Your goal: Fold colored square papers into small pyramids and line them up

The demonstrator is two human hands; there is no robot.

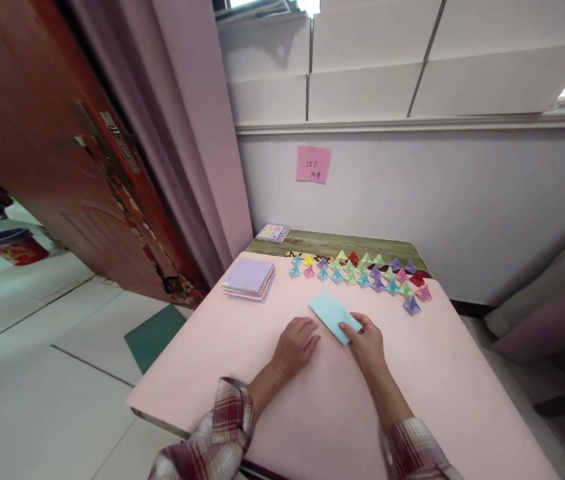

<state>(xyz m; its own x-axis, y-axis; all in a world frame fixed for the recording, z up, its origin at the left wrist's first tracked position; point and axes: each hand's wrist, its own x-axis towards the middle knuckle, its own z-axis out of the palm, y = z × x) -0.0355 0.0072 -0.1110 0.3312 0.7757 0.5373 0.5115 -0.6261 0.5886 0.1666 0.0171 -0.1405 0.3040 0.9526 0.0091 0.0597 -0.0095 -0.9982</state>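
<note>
A light blue sheet of origami paper point(331, 313), which looks folded into a rectangle, lies slanted over the pink tabletop. My right hand point(366, 341) pinches its right corner, thumb on top and fingers behind. Just left of the paper, my left hand point(296, 348) rests on the table, fingers loosely spread and apart from the sheet. Beyond the hands stand several rows of small folded paper pieces point(351, 275) in blue, green, yellow, pink, purple and red. A stack of square coloured paper point(249, 277) with a purple sheet on top sits to the left.
The pink-covered table point(307, 417) meets the wall at the back. A pink note point(313, 165) hangs there. A small printed packet point(273, 233) lies at the far left corner. A purple curtain point(197, 127) and a reddish door point(37, 133) stand at left.
</note>
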